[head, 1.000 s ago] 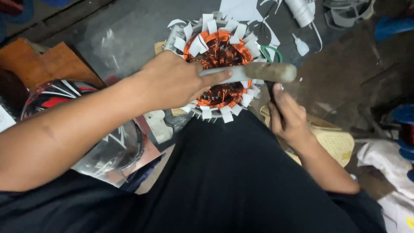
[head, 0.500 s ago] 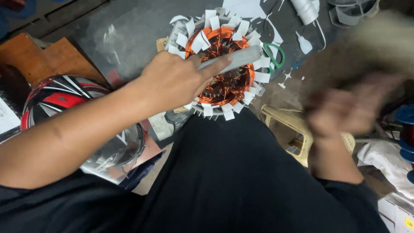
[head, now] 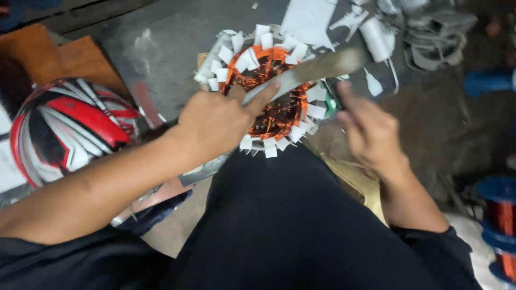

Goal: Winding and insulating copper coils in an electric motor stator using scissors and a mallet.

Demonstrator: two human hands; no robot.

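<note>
Since half a second ago the right hand [head: 371, 129] has come in from the far right, where it was a raised blur, and now hangs just right of the round motor stator with orange copper windings and white paper slot liners [head: 271, 96]; the flat grey metal strip [head: 317, 70] has tilted a little flatter across the ring.

The left hand [head: 220, 121] is closed on the near end of that strip, forefinger laid along it. The strip's long axis runs from lower left to upper right, over the stator's upper half, its free end past the ring's right rim. The right hand's fingers are loosely spread and hold nothing; it is the nearer hand to the strip's free end, which lies up and to the left of it.

The stator stands on the dark grey surface [head: 161, 43], just beyond the person's black-clad lap. Left of it sits a red, white and black helmet [head: 70, 129], well apart. Paper scraps [head: 306, 19] lie behind the ring; open room remains to its right. A blue spool of copper wire [head: 500, 215] stands at the far right edge.
</note>
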